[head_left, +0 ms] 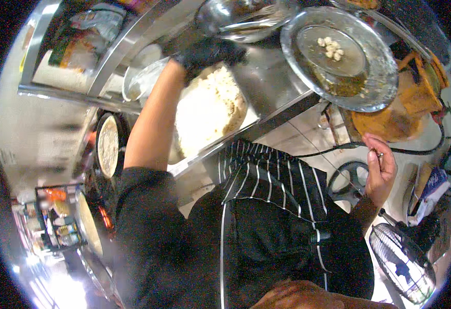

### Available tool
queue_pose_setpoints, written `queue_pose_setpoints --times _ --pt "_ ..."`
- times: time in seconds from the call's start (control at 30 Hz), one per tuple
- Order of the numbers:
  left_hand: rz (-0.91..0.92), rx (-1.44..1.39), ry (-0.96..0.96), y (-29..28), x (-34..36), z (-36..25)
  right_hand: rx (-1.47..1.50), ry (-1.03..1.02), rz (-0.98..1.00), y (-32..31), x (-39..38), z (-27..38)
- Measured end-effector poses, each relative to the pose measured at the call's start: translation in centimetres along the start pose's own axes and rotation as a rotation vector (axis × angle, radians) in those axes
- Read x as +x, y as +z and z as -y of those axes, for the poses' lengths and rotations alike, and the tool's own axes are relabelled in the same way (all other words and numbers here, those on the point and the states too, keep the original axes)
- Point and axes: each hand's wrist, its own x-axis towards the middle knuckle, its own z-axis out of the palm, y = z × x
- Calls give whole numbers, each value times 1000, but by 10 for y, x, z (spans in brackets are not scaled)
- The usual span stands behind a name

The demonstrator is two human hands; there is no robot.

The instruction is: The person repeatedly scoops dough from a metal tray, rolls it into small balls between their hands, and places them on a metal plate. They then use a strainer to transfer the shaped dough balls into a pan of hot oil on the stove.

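Note:
My left hand (pixel 210 55), in a black glove, is at the far edge of a heap of crumbly white food (pixel 215 110). The heap sits in a shallow pale tray (pixel 181 166) by the counter's near edge. Dark blur hides how the gloved fingers are bent, and I cannot tell whether they hold any food. My bare right hand (pixel 381 167) hangs off to the right, away from the counter. Its thumb and fingertips are brought together, and whatever may be between them is too small to make out.
On the steel counter (pixel 269 82) stand a metal bowl (pixel 223 18) and a wide steel dish (pixel 385 85) holding a few white lumps. At left, a flatbread (pixel 108 147) lies in a dark pan. A floor fan (pixel 403 263) stands at lower right, near a black cable (pixel 333 148).

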Motion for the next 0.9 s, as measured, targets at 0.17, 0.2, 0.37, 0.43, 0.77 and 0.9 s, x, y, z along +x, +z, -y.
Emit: queue_pose_setpoints --times 0.17,0.2,0.37,0.43,0.77,0.9 --pt "-138 292 -457 -2 -88 142 82 -167 543 71 27 28" --pt "-240 366 -528 1 -101 157 45 -256 648 96 36 31" --pt "-465 247 -390 75 -33 170 -317 -409 750 240 64 -17" --pt "-542 -453 -108 86 -36 194 -535 -491 720 281 70 -27" --pt "-56 249 -223 40 -157 216 -885 -520 953 336 96 -44" --pt "-61 776 -45 71 -145 267 -771 -670 638 368 108 -66"
